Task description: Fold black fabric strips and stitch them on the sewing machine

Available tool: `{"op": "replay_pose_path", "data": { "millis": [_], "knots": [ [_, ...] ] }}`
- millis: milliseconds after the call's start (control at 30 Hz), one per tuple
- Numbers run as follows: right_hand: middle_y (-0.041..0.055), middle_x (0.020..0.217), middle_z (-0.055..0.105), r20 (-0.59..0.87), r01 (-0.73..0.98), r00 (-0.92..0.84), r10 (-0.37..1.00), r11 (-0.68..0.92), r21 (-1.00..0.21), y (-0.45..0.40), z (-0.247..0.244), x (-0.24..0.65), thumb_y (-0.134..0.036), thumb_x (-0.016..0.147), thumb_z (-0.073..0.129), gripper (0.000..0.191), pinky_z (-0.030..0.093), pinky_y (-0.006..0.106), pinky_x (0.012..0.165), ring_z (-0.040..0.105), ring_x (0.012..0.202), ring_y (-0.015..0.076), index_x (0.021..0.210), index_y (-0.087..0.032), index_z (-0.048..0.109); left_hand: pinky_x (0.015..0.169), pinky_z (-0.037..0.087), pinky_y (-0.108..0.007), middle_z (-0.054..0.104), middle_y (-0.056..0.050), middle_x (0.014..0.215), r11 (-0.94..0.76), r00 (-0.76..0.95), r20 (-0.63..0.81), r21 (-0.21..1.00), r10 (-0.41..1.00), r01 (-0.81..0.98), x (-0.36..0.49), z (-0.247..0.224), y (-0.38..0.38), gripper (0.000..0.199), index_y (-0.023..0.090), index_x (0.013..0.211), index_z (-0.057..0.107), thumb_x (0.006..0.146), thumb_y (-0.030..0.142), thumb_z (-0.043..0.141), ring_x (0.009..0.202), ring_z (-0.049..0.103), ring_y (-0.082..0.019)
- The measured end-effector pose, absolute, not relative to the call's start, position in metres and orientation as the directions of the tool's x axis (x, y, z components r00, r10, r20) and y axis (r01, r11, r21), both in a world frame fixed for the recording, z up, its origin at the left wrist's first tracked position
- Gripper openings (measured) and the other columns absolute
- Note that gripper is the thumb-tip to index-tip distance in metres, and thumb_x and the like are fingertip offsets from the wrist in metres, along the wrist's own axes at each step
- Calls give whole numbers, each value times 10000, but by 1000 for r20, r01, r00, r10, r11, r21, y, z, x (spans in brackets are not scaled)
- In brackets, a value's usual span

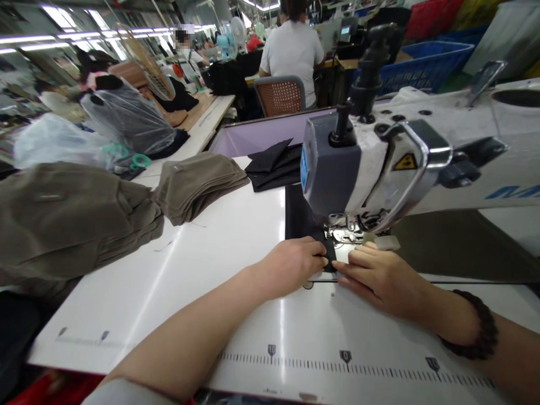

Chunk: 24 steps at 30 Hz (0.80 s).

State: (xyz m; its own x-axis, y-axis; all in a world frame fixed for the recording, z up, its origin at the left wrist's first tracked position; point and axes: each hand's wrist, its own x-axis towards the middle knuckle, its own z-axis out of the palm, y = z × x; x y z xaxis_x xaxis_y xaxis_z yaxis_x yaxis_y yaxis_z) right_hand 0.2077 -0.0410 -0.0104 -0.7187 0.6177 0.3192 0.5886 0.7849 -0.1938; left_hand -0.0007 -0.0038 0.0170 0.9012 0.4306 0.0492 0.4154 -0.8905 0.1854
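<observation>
A black fabric piece [301, 214] lies flat under the head of a sewing machine [333, 163], its right edge beside the presser foot [350, 235]. My left hand [295, 261] presses on its near end, fingers bent together and holding the cloth against the table. From the other side my right hand [379, 275] meets the same edge, with the index fingertip on the cloth and the other fingers curled near the needle plate. The undersides of both hands are hidden. A dark bead bracelet [475, 326] circles my right wrist.
Brown-grey fabric pieces lie in a large stack [76, 219] and a smaller stack [198, 183] at left. Folded black pieces [274, 163] rest behind. A printed ruler [312, 363] runs along the white table's [228, 242] front. Ahead, a person [291, 50] sits near a blue crate [417, 64].
</observation>
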Motion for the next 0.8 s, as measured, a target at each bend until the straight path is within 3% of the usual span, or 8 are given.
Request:
{"op": "replay_pose_path", "data": {
  "millis": [400, 800],
  "knots": [
    [98, 816, 615, 311, 702, -621, 719, 687, -186, -34, -16, 206, -294, 878, 425, 310, 418, 325, 687, 545, 753, 191, 1036, -106, 614, 851, 466, -286, 599, -70, 977, -851, 860, 66, 202, 506, 485, 3, 8, 11, 186, 102, 905, 624, 869, 196, 467, 942, 548, -181],
    [118, 872, 614, 264, 756, -591, 762, 638, -148, -33, -17, 205, -323, 883, 395, 329, 430, 346, 706, 541, 787, 212, 1071, -137, 591, 815, 483, -313, 615, -66, 967, -808, 795, 154, 173, 587, 563, 4, -4, 25, 175, 114, 942, 620, 850, 212, 507, 924, 563, -202]
  ]
}}
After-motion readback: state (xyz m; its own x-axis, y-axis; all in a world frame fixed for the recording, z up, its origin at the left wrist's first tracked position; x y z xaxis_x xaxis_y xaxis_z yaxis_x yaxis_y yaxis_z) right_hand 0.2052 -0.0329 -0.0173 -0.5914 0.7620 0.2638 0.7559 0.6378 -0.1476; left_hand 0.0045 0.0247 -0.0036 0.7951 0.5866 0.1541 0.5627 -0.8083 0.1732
